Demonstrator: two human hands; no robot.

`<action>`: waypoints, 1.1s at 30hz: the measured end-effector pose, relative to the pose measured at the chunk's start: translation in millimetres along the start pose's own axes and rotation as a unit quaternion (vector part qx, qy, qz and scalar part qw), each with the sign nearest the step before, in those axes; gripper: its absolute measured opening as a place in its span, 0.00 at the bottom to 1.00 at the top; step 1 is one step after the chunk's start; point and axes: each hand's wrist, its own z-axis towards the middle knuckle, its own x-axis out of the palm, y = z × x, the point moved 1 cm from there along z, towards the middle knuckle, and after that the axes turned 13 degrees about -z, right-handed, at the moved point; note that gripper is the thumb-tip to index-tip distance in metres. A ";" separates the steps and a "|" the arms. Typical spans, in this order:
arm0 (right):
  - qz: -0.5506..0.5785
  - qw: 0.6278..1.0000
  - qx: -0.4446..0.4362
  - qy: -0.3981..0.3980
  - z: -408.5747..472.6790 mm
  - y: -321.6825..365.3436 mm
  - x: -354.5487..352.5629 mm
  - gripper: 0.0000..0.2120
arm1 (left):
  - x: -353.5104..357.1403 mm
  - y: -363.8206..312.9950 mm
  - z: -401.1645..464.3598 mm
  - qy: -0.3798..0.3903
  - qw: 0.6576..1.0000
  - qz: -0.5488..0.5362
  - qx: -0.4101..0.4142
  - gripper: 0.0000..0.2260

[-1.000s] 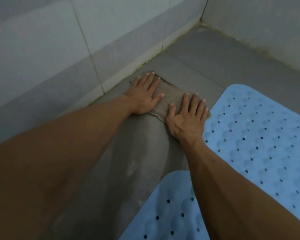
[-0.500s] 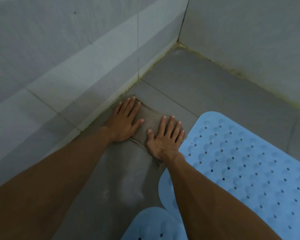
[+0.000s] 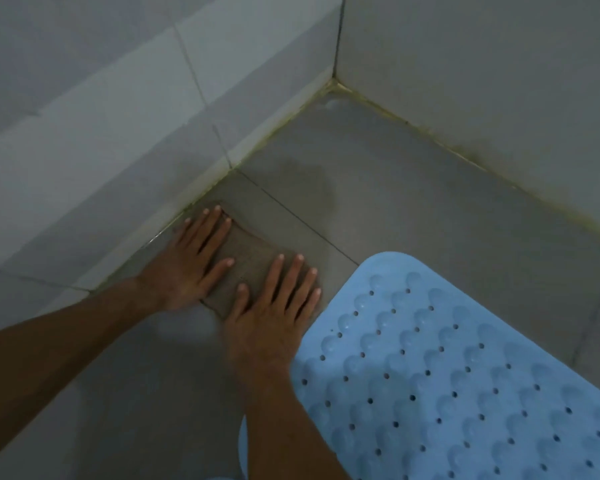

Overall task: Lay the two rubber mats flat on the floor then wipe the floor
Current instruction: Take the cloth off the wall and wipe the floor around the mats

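Note:
A brown cloth lies flat on the grey tiled floor, close to the left wall. My left hand presses on its left part, fingers spread and pointing at the corner. Pressing on the cloth's near right part is my right hand, its little finger near the mat's edge. A light-blue rubber mat with bumps and holes lies flat at the right. A sliver of a second blue mat shows by my right forearm.
Pale tiled walls meet in a corner at the top, with yellowed grout along the floor edge. A darker damp patch marks the floor beyond the cloth. Bare floor runs between the mat and the far wall.
Both hands and the cloth have slid back toward me along the left wall, away from the corner. More of the far floor and corner now shows.

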 end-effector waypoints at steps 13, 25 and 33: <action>-0.051 0.998 -0.034 0.029 224.2 -100.8 -46.3 0.35 | -14.0 -82.9 238.5 -0.008 0.999 -0.034 -0.035 0.31; -0.007 0.996 -0.088 -0.003 242.7 -132.4 -50.0 0.33 | -11.3 -98.9 255.5 0.042 0.994 0.061 -0.078 0.38; -0.005 0.999 -0.048 -0.015 219.6 -256.3 -72.8 0.32 | 33.5 -221.8 257.1 -0.011 1.000 -0.003 -0.018 0.32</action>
